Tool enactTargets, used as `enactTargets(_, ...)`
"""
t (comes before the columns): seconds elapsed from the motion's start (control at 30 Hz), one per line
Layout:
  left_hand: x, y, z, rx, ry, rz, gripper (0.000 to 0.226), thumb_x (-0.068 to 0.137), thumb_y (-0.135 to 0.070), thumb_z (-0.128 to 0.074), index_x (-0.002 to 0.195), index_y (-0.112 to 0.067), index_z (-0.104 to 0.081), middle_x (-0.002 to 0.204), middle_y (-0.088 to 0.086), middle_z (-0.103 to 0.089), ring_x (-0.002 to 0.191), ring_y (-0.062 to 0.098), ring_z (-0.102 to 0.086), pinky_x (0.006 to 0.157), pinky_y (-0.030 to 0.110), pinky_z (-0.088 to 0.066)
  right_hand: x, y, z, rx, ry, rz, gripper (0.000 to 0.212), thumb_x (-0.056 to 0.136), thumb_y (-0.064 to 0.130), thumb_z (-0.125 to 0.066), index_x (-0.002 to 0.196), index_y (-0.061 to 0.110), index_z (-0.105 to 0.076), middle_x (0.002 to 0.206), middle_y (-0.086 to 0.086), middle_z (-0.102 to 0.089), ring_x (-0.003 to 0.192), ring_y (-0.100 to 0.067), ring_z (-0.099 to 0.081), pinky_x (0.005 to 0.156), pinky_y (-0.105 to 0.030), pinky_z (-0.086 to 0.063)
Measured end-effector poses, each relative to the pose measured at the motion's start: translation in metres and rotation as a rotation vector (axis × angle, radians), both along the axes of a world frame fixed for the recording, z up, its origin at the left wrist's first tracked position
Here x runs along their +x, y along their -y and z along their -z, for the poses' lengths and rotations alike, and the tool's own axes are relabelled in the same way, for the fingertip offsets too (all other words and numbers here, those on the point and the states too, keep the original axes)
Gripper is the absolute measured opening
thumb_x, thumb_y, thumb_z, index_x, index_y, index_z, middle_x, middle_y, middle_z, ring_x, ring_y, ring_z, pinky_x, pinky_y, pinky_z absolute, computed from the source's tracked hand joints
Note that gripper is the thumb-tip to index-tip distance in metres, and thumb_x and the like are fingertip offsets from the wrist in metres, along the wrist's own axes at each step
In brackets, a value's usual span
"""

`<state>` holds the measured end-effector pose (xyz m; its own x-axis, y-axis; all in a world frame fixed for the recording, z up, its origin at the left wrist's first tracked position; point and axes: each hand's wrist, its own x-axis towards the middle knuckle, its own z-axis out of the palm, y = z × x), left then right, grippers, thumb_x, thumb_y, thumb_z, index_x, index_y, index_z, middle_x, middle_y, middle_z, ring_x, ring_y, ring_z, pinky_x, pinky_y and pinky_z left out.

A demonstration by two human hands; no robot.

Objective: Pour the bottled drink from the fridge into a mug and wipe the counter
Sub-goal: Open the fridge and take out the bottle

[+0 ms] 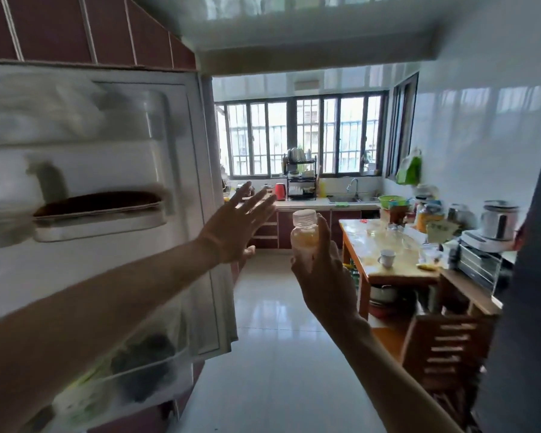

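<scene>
My right hand holds a small clear bottle upright at the centre; it has a white cap and a pale orange drink inside. My left hand is stretched out flat with fingers spread, just past the outer edge of the open fridge door on the left, holding nothing. A white mug stands on the wooden table at the right, beyond the bottle.
Door shelves hold blurred items. The table also carries glass bowls, jars and appliances. A far counter under the windows has a sink, dish rack and red kettle. A wooden chair stands at lower right. Glossy floor tiles run between.
</scene>
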<state>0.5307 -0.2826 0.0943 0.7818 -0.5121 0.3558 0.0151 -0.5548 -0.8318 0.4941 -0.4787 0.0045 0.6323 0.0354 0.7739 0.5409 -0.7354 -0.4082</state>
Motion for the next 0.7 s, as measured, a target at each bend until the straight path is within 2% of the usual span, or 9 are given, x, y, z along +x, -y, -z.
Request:
enactTargets(0.03,0.007,-0.003,0.0,0.076,0.022,-0.07,0.093,0.086,-0.074,-0.026,0.155,-0.019,0.005,0.163,0.013,0.015,0.151,0.033,0.009,0.118,0.058,0.008,0.001,0.001,-0.002,0.045,0.001,-0.009,0.072,0.099,0.043,-0.045,0.159,0.017,-0.015,0.128,-0.014,-0.057,0.095,-0.024,-0.065,0.071,-0.043,-0.062)
enactTargets(0.1,0.018,-0.018,0.001,0.087,0.081,-0.221,0.084,0.087,-0.075,-0.013,0.152,-0.027,0.007,0.164,0.007,0.011,0.151,0.029,0.011,0.117,0.059,0.014,0.003,0.0,-0.004,0.103,0.009,-0.046,0.079,0.097,0.038,-0.056,0.157,0.023,-0.006,0.114,-0.017,-0.062,0.08,-0.028,-0.067,0.061,-0.043,-0.06)
enactTargets(0.2,0.019,-0.029,-0.008,0.131,0.252,-0.439,0.07,0.087,-0.076,-0.015,0.147,-0.042,-0.006,0.162,-0.02,-0.005,0.15,0.008,0.008,0.116,0.049,0.015,0.005,-0.004,-0.008,0.083,0.032,-0.017,0.076,0.094,0.054,-0.043,0.153,0.029,-0.001,0.108,-0.017,-0.062,0.074,-0.029,-0.067,0.059,-0.043,-0.06)
enactTargets(0.23,0.019,-0.028,-0.008,0.147,0.213,-0.472,0.074,0.087,-0.075,-0.014,0.147,-0.032,-0.007,0.162,-0.015,-0.01,0.152,0.015,0.005,0.115,0.054,0.017,0.007,-0.005,-0.008,0.08,0.029,-0.014,0.076,0.093,0.057,-0.037,0.153,0.03,0.001,0.108,-0.016,-0.062,0.076,-0.029,-0.067,0.061,-0.044,-0.06)
enactTargets(0.3,0.024,-0.031,-0.002,0.156,0.116,-0.5,0.083,0.089,-0.073,-0.013,0.151,-0.019,-0.021,0.162,0.002,-0.022,0.151,0.036,-0.004,0.111,0.067,0.02,0.009,-0.007,-0.009,0.065,0.003,-0.011,0.074,0.092,0.062,-0.027,0.153,0.032,0.002,0.109,-0.015,-0.061,0.079,-0.029,-0.067,0.063,-0.046,-0.06)
enactTargets(0.37,0.021,-0.026,-0.009,0.189,0.096,-0.494,0.082,0.088,-0.073,-0.017,0.147,-0.018,-0.035,0.154,0.006,-0.036,0.148,0.04,-0.014,0.111,0.069,0.017,0.011,-0.007,-0.008,0.049,-0.004,-0.009,0.075,0.093,0.058,-0.034,0.154,0.034,0.004,0.109,-0.014,-0.061,0.079,-0.028,-0.066,0.063,-0.046,-0.06)
enactTargets(0.47,0.011,-0.018,-0.009,0.123,0.034,-0.386,0.081,0.084,-0.075,-0.029,0.13,-0.014,-0.056,0.129,0.008,-0.055,0.135,0.034,-0.037,0.113,0.067,0.012,0.016,-0.004,-0.009,0.058,-0.016,-0.038,0.081,0.096,0.04,-0.055,0.153,0.034,0.002,0.109,-0.015,-0.062,0.079,-0.028,-0.066,0.063,-0.046,-0.06)
enactTargets(0.57,-0.011,-0.009,-0.009,0.063,-0.015,-0.25,0.077,0.083,-0.073,-0.04,0.121,-0.009,-0.06,0.123,0.009,-0.058,0.129,0.031,-0.044,0.118,0.061,0.004,0.024,0.001,-0.011,0.1,-0.066,-0.115,0.076,0.096,0.04,-0.055,0.151,0.036,-0.003,0.111,-0.018,-0.062,0.085,-0.034,-0.067,0.068,-0.051,-0.06)
enactTargets(0.7,-0.072,0.007,-0.014,0.061,-0.061,-0.098,0.068,0.084,-0.064,-0.05,0.11,-0.004,-0.065,0.11,0.016,-0.064,0.115,0.033,-0.051,0.118,0.058,-0.017,0.027,-0.015,-0.008,0.07,-0.122,-0.217,0.078,0.096,0.034,-0.057,0.154,0.032,-0.007,0.111,-0.02,-0.062,0.081,-0.035,-0.066,0.067,-0.052,-0.059)
